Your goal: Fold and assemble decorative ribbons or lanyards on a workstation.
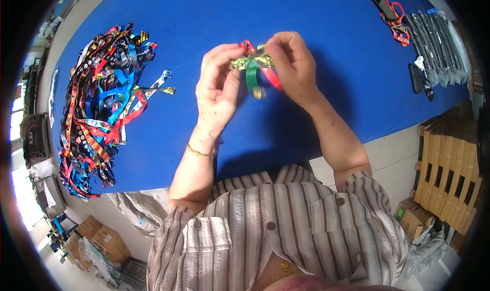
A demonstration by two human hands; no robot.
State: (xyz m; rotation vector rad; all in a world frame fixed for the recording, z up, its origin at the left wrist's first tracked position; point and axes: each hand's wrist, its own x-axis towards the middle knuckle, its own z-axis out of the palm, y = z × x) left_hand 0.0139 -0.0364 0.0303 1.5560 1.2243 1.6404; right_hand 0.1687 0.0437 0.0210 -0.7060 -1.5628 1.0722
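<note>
Above the middle of the table, both of my hands hold short printed ribbon straps. My left hand (218, 87) pinches the left end of a yellow-green patterned strap (241, 64) between thumb and fingers. At its other end, my right hand (296, 69) is closed, thumb against curled fingers. A plain green ribbon (252, 79) crosses over the patterned strap and hangs down in a loop. A red ribbon (272, 79) passes behind it, with another bit showing above. My fingers hide how the ends are joined.
A large heap of colourful printed straps (102, 107) lies on the blue table (224, 10) at left. At far right are orange-handled scissors (397, 20), a stack of dark items in clear plastic bags (434, 48) and a small black object (415, 78). Cardboard boxes (109, 242) stand on the floor.
</note>
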